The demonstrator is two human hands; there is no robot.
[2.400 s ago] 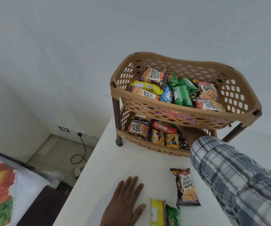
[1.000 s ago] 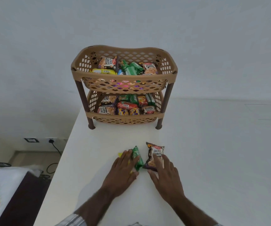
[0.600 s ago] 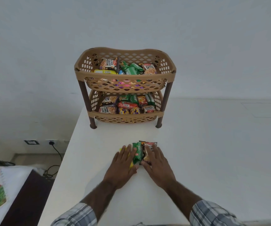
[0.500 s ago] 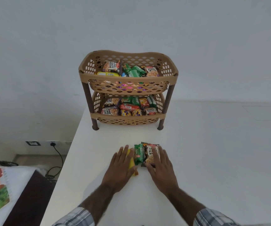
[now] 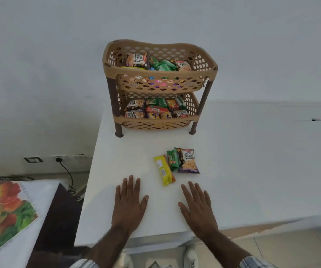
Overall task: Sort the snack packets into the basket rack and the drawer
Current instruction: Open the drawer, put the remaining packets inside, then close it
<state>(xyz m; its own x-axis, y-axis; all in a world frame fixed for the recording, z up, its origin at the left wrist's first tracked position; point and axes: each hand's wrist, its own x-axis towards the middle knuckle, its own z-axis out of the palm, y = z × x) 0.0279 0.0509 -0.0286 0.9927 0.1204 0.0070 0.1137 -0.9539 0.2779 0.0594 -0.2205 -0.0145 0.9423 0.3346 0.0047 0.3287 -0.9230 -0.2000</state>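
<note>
A tan two-tier basket rack (image 5: 115, 72) stands at the back of the white counter (image 5: 242, 171), both tiers holding several snack packets. In front of it three packets lie side by side: a yellow packet (image 5: 163, 170), a green packet (image 5: 172, 159) and a salted peanuts packet (image 5: 188, 161). My left hand (image 5: 129, 205) lies flat on the counter, fingers spread, below and left of the yellow packet. My right hand (image 5: 197, 206) lies flat too, below the peanuts packet. Neither hand touches a packet. No drawer is in view.
The counter's left edge drops to the floor, where a wall socket (image 5: 59, 159) with a black cable sits. A cloth with a fruit print (image 5: 5, 211) covers a surface at lower left. The counter's front edge runs just under my wrists.
Both hands have let go of the three packets and drawn back toward me, now resting flat. The packets stay grouped together on the counter.
</note>
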